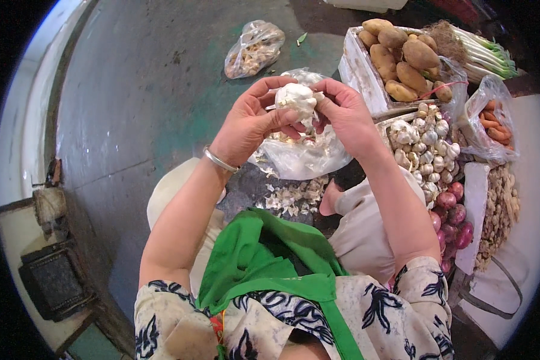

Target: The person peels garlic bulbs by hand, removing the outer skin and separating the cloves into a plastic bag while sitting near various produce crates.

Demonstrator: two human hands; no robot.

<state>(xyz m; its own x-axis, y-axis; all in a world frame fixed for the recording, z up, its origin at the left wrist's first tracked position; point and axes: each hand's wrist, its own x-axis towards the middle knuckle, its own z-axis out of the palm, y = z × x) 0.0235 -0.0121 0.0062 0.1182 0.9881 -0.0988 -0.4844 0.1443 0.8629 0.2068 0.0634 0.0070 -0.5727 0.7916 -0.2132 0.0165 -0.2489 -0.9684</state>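
A white garlic bulb [294, 100] is held up between my two hands, over an open clear plastic bag [303, 159] with garlic skins inside. My left hand [256, 117] grips the bulb from the left, thumb across its lower front. Around its right side close the fingers of my right hand [344, 108], at the stem or root end; which end cannot be told. Loose garlic skins [292, 198] lie scattered on the dark floor between my feet, below the bag. A green apron [270, 256] covers my lap.
Right of me stand a foam box [364, 85] of potatoes [414, 76], heaped garlic bulbs [427, 148], red onions [456, 213], ginger [497, 211] and bagged carrots [495, 123]. Spring onions [483, 49] lie behind. A tied plastic bag [255, 48] rests on the floor ahead.
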